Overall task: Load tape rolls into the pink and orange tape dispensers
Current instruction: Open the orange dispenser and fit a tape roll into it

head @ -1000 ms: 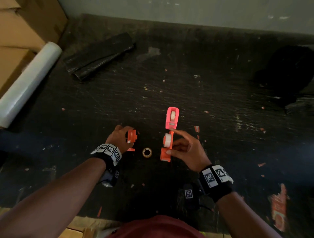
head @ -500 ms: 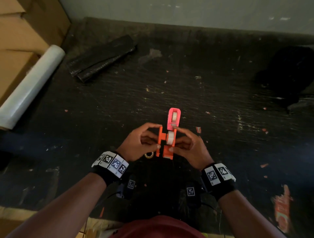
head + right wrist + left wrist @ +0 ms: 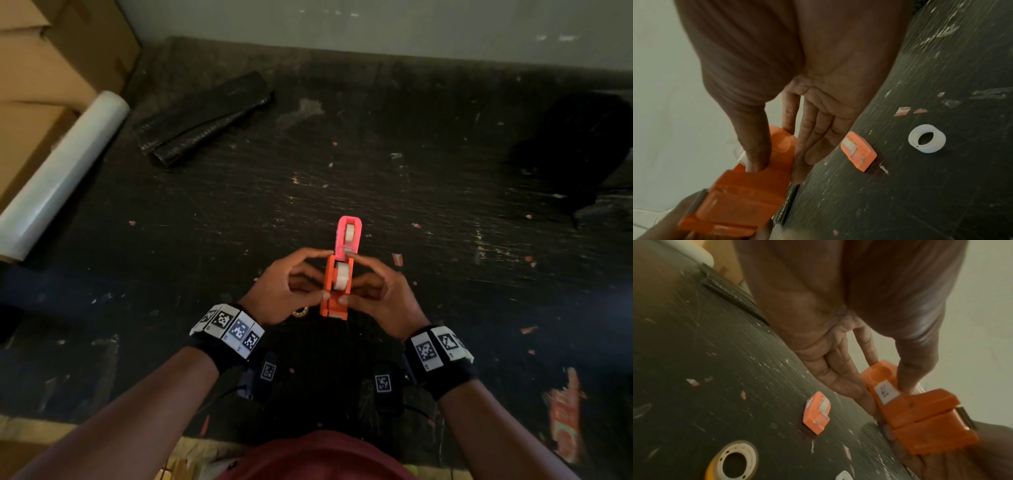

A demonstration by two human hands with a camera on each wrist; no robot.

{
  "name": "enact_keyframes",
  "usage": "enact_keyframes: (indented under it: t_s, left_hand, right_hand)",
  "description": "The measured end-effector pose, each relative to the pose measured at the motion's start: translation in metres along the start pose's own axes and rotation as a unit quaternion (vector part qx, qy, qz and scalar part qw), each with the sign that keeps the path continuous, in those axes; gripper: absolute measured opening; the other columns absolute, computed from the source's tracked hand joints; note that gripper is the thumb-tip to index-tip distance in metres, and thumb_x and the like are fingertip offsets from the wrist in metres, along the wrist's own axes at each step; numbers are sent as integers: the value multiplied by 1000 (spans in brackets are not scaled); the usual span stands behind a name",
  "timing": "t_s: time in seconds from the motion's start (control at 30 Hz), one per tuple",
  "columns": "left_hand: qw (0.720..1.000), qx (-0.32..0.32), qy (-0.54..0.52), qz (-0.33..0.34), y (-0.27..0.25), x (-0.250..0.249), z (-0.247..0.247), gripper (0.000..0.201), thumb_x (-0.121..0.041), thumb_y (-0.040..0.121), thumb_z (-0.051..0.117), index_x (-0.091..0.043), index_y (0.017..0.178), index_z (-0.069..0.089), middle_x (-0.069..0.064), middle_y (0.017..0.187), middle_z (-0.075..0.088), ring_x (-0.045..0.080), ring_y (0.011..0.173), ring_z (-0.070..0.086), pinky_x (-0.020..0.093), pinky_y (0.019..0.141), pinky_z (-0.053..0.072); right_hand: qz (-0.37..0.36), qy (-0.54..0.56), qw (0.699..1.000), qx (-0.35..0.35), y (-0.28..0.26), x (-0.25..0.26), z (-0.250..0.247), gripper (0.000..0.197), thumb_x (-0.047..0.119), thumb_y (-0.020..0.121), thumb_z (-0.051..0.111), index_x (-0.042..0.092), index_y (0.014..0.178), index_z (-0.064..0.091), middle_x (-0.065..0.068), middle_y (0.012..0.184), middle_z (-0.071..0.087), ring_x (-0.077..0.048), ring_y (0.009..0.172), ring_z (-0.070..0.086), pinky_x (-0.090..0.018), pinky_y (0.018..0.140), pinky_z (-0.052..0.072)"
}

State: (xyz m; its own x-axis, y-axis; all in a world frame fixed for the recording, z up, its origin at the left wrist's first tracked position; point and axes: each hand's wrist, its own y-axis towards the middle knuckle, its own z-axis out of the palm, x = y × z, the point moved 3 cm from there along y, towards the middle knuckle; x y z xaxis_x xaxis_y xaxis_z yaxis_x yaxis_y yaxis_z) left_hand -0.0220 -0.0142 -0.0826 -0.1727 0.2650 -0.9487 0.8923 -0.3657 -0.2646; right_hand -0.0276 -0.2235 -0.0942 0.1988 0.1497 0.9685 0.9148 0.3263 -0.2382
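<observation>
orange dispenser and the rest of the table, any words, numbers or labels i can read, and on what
Handwritten digits, perhaps "242", not sure: white sticker on the orange dispenser.
Square coded markers, no words: wristbands.
Print too blurred to read: red scrap on the table.

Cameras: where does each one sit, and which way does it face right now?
Head: worn high, looking down at the black table; both forearms and hands show.
Left wrist: looks along the left hand at the orange dispenser.
Right wrist: looks along the right hand at it.
All three share the orange dispenser and pink dispenser.
</observation>
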Motion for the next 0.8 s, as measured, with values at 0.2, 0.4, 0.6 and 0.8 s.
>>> enact_keyframes:
  t_s: [0.2, 0.4, 0.6, 0.8]
  left_hand:
    - [1000, 1, 18, 4, 3, 1, -3, 71, -5, 82, 81, -30, 143, 53, 3, 113, 77, 13, 112, 72, 36, 97, 58]
    - [999, -4, 41, -9, 14, 6, -15, 71, -8, 81, 83, -33, 140, 53, 1, 113, 76, 11, 110, 72, 33, 94, 59]
    - [997, 8, 76, -31, 48, 11, -41, 71, -7, 79, 85, -32, 138, 55, 0, 106, 79, 8, 98, 76, 24, 87, 60]
    - [965, -21, 262, -11, 103, 31, -63, 69, -18, 75, 87, -32, 136, 58, -4, 115, 72, 7, 100, 69, 18, 84, 53]
  right_hand:
    - [0, -12, 1000, -9, 6, -2, 2, 77, 0, 74, 85, 23, 140, 53, -11, 99, 79, -21, 98, 76, -44, 96, 58]
    - [28, -35, 999, 4, 22, -2, 2, 79, 5, 76, 85, 27, 141, 46, -8, 103, 79, -14, 101, 75, -37, 94, 58]
    - [43, -170, 984, 31, 66, 13, -3, 62, 15, 79, 84, 29, 129, 50, 0, 107, 77, -3, 97, 73, -19, 81, 54]
    - [-27, -489, 872, -9, 129, 5, -7, 65, 48, 72, 80, 27, 129, 56, -3, 131, 55, -26, 124, 46, -46, 100, 42]
